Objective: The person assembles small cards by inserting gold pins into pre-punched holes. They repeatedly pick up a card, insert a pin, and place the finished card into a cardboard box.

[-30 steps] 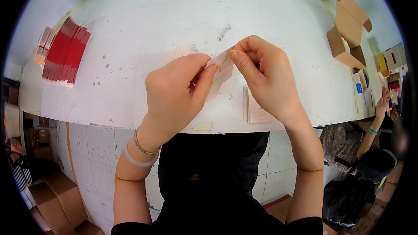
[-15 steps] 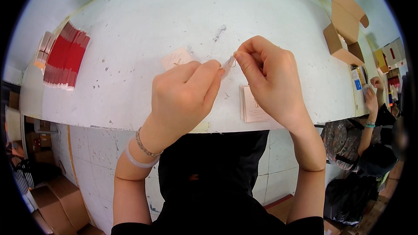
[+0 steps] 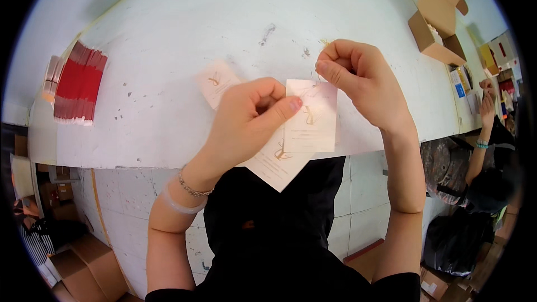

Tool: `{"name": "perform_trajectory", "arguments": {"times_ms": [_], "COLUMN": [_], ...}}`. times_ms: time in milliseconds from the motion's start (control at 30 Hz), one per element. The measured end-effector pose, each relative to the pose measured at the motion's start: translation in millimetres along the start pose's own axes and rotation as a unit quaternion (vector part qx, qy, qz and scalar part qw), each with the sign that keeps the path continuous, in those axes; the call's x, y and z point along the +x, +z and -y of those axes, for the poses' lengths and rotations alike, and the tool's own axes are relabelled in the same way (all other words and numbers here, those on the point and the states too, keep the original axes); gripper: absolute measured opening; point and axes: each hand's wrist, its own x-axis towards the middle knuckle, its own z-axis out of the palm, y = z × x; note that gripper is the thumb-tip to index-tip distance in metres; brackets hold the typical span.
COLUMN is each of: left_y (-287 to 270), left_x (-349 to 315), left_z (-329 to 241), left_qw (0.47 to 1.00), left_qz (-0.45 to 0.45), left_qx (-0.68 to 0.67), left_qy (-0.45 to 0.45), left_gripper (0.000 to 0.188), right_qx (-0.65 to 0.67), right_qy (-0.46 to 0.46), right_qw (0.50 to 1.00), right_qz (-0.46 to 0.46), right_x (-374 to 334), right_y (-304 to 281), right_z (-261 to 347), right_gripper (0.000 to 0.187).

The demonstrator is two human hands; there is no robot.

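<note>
My left hand [image 3: 251,114] is closed, its thumb pressing on the left edge of a pale card [image 3: 313,126] with gold print. Under that card, a second pale card [image 3: 279,172] is tilted, its corner reaching past the table edge; whether the left hand also grips it I cannot tell. At the held card's top edge, my right hand [image 3: 358,81] pinches a thin wire hook [image 3: 314,76], whose upper part is hidden by the fingers. A bit of gold colour [image 3: 324,42] shows above these fingertips. Another pale card [image 3: 215,83] appears blurred, left of the left hand.
A bundle of red folded pieces [image 3: 81,84] lies at the table's left end. At the far right stands an open cardboard box [image 3: 436,42]. Beyond it, another person's hands [image 3: 488,100] work at the same white table [image 3: 184,28]. Cardboard boxes [image 3: 89,268] stand lower left.
The left hand has turned, bringing the printed card faces into view. My right hand has shifted slightly right, still pinching the hook. The stack of cards seen at the table's front edge no longer shows.
</note>
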Motion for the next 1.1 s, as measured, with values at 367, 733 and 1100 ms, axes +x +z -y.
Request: {"name": "perform_trajectory", "arguments": {"times_ms": [367, 733, 1100], "left_y": [45.1, 44.6, 14.6], "left_x": [7.3, 16.6, -1.5], "left_z": [43.8, 51.3, 32.1], "left_qw": [0.987, 0.964, 0.950], "left_qz": [-0.005, 0.000, 0.042], "left_qx": [0.154, 0.261, 0.306], "left_qy": [0.050, 0.048, -0.035], "left_gripper": [0.032, 0.031, 0.049], "right_qx": [-0.077, -0.189, -0.207], "right_qy": [0.097, 0.039, 0.042], "right_qw": [0.990, 0.979, 0.976], "right_qz": [0.066, 0.058, 0.045], "right_x": [-8.4, -2.6, -1.4], "right_y": [-12.7, -3.5, -0.4], "right_z": [-58.2, -72.1, -75.8], "right_gripper": [0.017, 0.013, 0.014]}}
